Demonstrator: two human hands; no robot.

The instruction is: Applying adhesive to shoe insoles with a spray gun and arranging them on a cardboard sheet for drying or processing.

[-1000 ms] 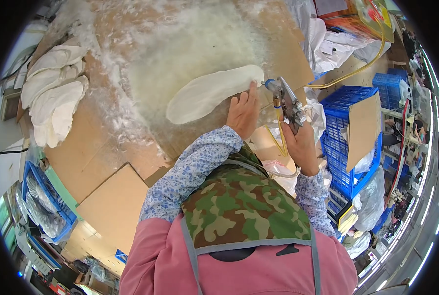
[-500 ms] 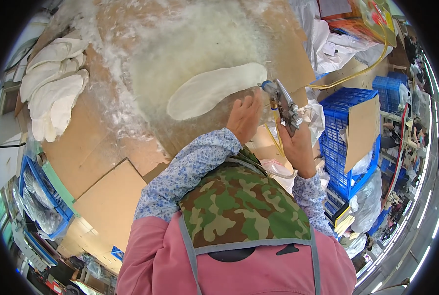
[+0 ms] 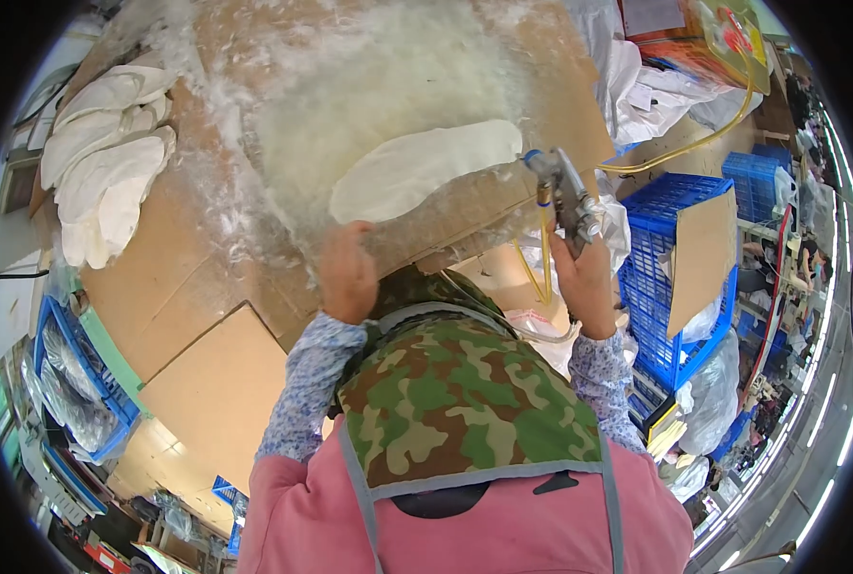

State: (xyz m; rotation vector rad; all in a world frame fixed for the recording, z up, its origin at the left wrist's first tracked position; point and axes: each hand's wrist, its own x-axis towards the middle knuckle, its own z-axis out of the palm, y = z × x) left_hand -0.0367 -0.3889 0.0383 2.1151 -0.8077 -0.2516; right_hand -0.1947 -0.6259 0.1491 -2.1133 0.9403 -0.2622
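Observation:
A long white insole-shaped piece lies flat on a cardboard work surface coated with pale residue. Just below its left end is my left hand, slightly blurred, fingers loosely stretched out and holding nothing that I can see. My right hand grips a metal spray gun whose blue-tipped nozzle points left, close to the piece's right end. A yellow hose hangs below the gun. At the far left, several similar white pieces lie in an overlapping pile.
To my right stands a blue plastic crate with a cardboard sheet against it. White plastic sheeting and an orange-and-yellow container are at the far right. Another blue crate holds clear bags at left.
My left hand has moved left along the near edge of the white piece, from its right part to its left end. The spray gun has shifted slightly right.

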